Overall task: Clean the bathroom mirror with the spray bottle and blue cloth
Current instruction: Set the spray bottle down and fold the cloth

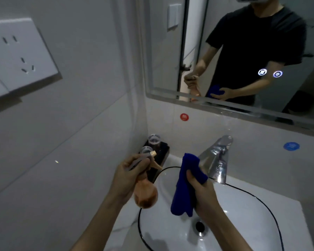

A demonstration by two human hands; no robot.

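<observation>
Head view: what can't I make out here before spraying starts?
- Mirror: top and right side cut off by the frame edge.
- Spray bottle: trigger hidden under the left hand.
- Red sticker: writing too small.
- Right hand: fingers hidden behind blue cloth.

Spray bottle (145,194) and blue cloth (186,187) in hands.

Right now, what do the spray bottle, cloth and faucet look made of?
Spray bottle: translucent amber plastic, probably; light passes through its body.
Blue cloth: soft matte fabric, possibly microfibre; it folds and drapes from the right hand.
Faucet: polished chromed metal, mirror-like reflections.
</observation>
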